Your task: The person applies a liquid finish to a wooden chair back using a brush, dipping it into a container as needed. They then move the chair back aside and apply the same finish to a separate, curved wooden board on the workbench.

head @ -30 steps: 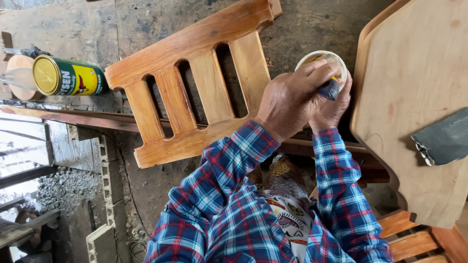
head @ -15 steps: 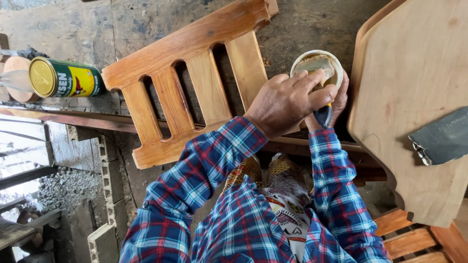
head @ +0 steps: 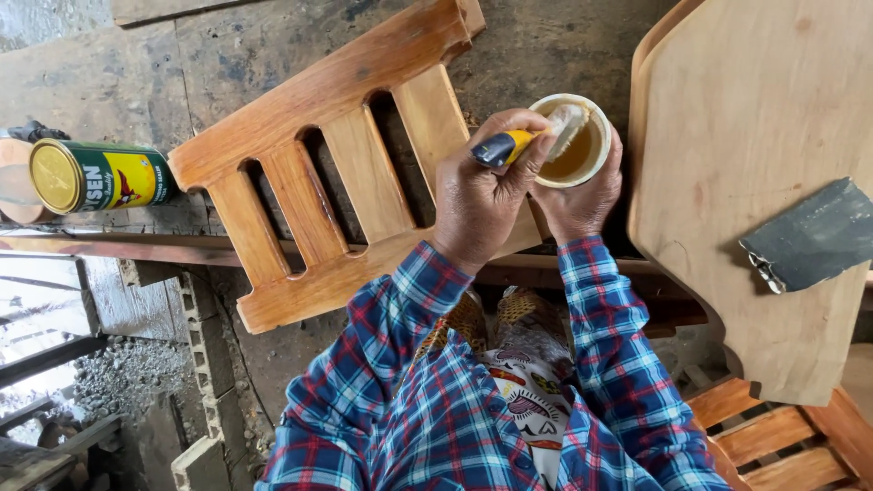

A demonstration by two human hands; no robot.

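The left hand grips a yellow-handled brush, its pale bristles dipped into a round cup of amber liquid, cradled by the right hand beside the slatted, varnished wooden frame.

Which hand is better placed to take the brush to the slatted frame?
Likely left. The left hand grips the brush, bristles in the cup, and sits right over the slatted frame. The right hand is busy holding the cup, farther from it.
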